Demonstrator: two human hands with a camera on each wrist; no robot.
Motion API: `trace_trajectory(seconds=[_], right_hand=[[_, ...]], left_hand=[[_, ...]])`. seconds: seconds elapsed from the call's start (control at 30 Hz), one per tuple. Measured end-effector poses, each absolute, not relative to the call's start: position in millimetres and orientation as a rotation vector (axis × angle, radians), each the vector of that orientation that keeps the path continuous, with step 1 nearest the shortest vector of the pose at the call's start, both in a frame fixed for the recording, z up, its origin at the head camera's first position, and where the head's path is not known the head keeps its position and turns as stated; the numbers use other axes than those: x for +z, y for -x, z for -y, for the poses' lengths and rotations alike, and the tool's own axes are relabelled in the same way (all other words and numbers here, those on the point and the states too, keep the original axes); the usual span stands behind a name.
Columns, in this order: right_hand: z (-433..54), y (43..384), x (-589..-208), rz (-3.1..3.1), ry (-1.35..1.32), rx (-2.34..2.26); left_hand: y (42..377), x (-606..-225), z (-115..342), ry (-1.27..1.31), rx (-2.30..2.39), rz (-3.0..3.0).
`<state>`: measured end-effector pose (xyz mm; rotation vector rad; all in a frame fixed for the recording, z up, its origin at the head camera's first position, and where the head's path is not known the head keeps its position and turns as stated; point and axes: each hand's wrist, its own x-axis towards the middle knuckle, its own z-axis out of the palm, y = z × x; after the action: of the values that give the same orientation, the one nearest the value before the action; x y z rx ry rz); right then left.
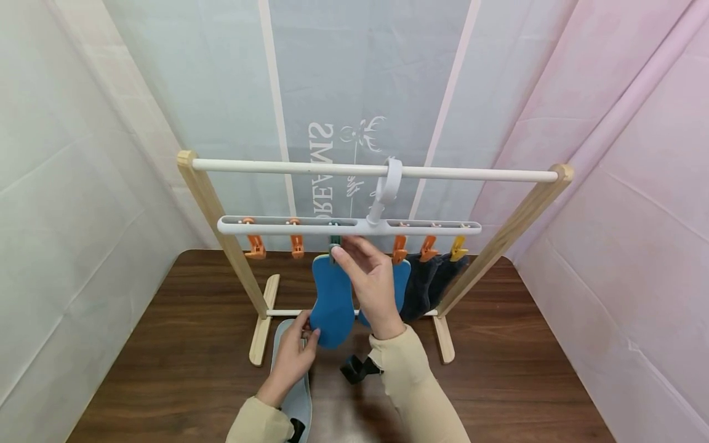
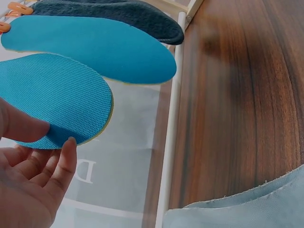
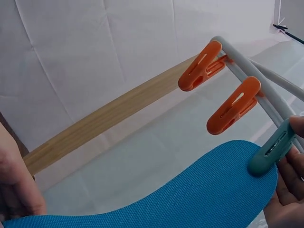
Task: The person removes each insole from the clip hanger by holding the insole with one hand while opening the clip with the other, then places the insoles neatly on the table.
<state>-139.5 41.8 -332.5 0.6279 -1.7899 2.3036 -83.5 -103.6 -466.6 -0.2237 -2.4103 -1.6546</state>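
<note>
A blue insole (image 1: 332, 301) hangs upright under the white clip hanger (image 1: 299, 226), its top edge in a green clip (image 3: 270, 149). My right hand (image 1: 376, 283) pinches that clip, thumb in front and fingers behind. Lower down, my left hand (image 1: 296, 351) holds the insole's rounded bottom end; in the left wrist view the thumb lies on its textured blue face and the fingers are behind its edge. A second blue insole (image 2: 95, 47) hangs just right of it from an orange clip (image 1: 399, 249), partly hidden by my right hand.
Dark fuzzy insoles (image 1: 429, 286) hang at the right from an orange and a yellow clip (image 1: 458, 248). Two orange clips (image 3: 235, 105) at the left hold nothing. A wooden rack (image 1: 232, 246) carries the hanger. Pale grey-blue insoles (image 1: 299, 400) lie on the table beneath my left arm.
</note>
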Motion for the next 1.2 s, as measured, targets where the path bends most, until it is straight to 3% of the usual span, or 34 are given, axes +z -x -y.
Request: trace_trajectory(seconds=[1.2], right_hand=[[-40.4, 142.6, -334.8, 1.68, -0.59, 2.327]], left_hand=[[55.7, -480.6, 111.6, 0.089, -1.628, 2.598]])
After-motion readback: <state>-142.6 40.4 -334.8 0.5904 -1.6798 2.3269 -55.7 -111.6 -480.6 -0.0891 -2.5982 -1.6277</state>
